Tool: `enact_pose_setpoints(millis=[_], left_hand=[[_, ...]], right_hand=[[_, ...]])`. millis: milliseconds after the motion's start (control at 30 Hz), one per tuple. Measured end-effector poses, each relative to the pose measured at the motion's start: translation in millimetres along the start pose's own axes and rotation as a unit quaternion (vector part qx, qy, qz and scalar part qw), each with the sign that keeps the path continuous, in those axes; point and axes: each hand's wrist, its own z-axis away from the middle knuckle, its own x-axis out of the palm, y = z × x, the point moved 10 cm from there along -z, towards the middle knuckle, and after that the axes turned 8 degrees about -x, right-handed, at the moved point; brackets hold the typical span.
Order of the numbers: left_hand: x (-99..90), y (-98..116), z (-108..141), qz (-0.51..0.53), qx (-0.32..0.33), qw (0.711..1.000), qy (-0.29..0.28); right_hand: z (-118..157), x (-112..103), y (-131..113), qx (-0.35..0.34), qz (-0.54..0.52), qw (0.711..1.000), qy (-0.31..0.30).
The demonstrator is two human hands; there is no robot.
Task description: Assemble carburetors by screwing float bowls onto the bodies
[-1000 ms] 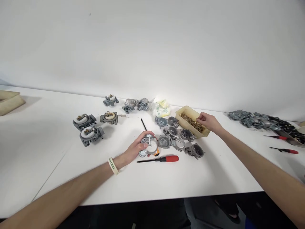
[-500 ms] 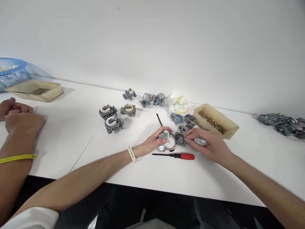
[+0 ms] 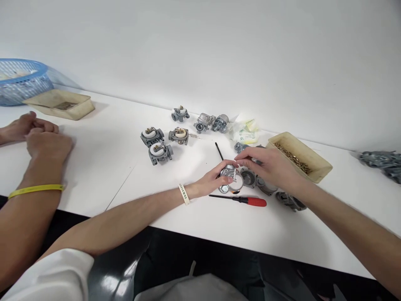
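The left hand (image 3: 216,181) has its grip closed around a metal carburetor float bowl (image 3: 238,182), fingers along the far side and thumb pressed over the face. The right hand (image 3: 272,165) brings thumb and fingertips nearly together at the bowl's far edge, close to the left fingertips; whether that grip pinches a small piece cannot be told.

The held bowl is above the bench (image 3: 188,234), just behind a red-handled screwdriver (image 3: 256,202). Its round face is turned up toward the camera, and the small round lobe points near and left; its long axis is hard to judge under the fingers.

Six carburetors (image 3: 160,153) stand left of and behind the hands, four of them showing pale floats. More loose bowls (image 3: 249,178) lie beside and under the right hand, which hides too many to count. The one red-handled screwdriver lies left to right, tip to the left; a black shaft (image 3: 218,150) slants out beyond the left hand. There are two cream trays, the right one (image 3: 319,167) holding many small brass pieces (image 3: 296,158), the left one (image 3: 83,109) near one blue basket (image 3: 25,90). A co-worker's two hands (image 3: 48,144) rest together at left.
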Motion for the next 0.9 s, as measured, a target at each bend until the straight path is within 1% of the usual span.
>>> enact_pose_setpoints(millis=[100, 167, 233, 333, 467, 533, 633, 767, 900], left_hand=[[-2.1, -6, -1, -0.007, -0.011, 1.0, 0.012], [-2.7, -9, -2, -0.004, -0.013, 1.0, 0.018], [-0.4, -10, -2, -0.002, -0.009, 1.0, 0.008], [2.1, -11, -3, 0.006, -0.011, 1.0, -0.003], [-1.2, -14, -4, 0.019, -0.023, 1.0, 0.011], [-2.2, -19, -4, 0.026, -0.041, 0.999, 0.013], [-4.6, -24, -3, 0.029, -0.059, 0.998, 0.019], [-5.2, -17, -1, 0.037, -0.053, 0.998, 0.018], [-5.6, -10, -1, 0.062, -0.05, 0.996, 0.045]], right_hand=[[-12, 5, -12, -0.024, 0.021, 0.999, -0.041], [-18, 10, -18, -0.022, 0.035, 0.997, -0.07], [-24, 15, -20, -0.008, 0.052, 0.994, -0.091], [-30, 26, -16, 0.001, 0.048, 0.99, -0.135], [-32, 42, -1, 0.022, -0.003, 0.982, -0.186], [-32, 44, 4, 0.033, -0.024, 0.98, -0.193], [-32, 42, 2, 0.025, -0.048, 0.98, -0.189], [-32, 38, 0, 0.017, -0.052, 0.981, -0.187], [-32, 41, -4, -0.001, -0.034, 0.979, -0.202]])
